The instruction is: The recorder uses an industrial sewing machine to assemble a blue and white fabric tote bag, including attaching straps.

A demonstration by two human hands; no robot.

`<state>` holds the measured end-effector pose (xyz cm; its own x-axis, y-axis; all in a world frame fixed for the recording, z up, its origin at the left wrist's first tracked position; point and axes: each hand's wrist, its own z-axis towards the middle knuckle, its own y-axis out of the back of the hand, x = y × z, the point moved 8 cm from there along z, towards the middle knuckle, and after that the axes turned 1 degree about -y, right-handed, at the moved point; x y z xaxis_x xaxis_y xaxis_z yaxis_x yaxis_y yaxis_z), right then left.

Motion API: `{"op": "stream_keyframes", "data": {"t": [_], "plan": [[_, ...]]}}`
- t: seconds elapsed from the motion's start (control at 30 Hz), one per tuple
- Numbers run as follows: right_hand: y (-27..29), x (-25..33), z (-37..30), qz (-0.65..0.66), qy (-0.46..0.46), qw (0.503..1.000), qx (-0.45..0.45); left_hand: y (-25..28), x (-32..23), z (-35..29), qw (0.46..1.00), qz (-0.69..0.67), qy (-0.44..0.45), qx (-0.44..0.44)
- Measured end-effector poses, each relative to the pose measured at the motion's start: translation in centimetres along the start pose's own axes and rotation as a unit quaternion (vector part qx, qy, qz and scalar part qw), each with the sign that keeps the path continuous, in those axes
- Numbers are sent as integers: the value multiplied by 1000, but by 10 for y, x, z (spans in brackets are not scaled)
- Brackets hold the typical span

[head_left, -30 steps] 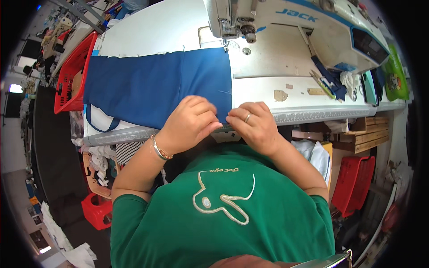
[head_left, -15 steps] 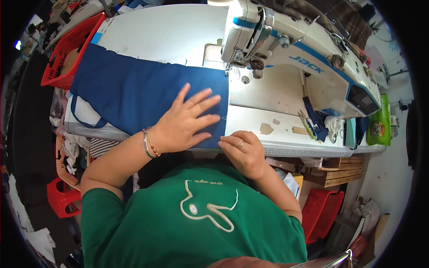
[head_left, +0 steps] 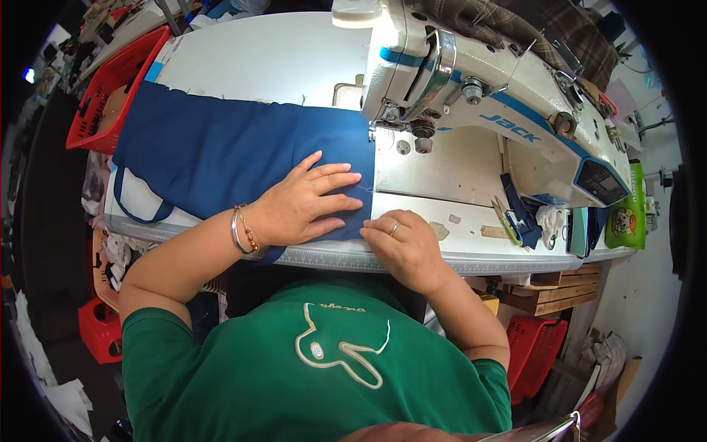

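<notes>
A wide piece of dark blue fabric (head_left: 221,140) lies on the white sewing table, its right edge running under the needle area of the white and blue sewing machine (head_left: 471,81). My left hand (head_left: 302,202) rests flat on the fabric with its fingers apart. At the near right corner of the cloth, my right hand (head_left: 403,243) pinches the fabric edge between thumb and fingers. A loose pale thread shows on the cloth beside my left fingertips. From the fabric's left end a narrow blue strap (head_left: 140,215) loops over the table.
Thread snips (head_left: 507,221) lie near a blue scrap and a phone (head_left: 579,230) on the right. A green package (head_left: 626,217) stands at the table's right end. The far left corner holds a red basket (head_left: 121,96). A measuring strip (head_left: 471,262) follows the front edge.
My left hand has shifted slightly down and its fingers have drawn closer together. The fabric has moved little. My right hand keeps its pinch at the corner.
</notes>
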<state>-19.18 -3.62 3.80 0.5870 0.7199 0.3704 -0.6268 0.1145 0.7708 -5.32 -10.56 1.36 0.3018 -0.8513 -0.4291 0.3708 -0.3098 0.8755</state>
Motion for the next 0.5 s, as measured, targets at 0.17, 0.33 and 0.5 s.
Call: {"op": "stream_keyframes", "data": {"t": [0.17, 0.33, 0.5], "plan": [[0, -20, 14, 13, -1, 1000, 24, 6, 13, 14, 1000, 12, 8, 4], [-1, -41, 29, 18, 16, 999, 27, 10, 30, 26, 1000, 24, 11, 9], [-4, -59, 39, -6, 25, 999, 32, 16, 44, 39, 998, 67, -2, 7]]}}
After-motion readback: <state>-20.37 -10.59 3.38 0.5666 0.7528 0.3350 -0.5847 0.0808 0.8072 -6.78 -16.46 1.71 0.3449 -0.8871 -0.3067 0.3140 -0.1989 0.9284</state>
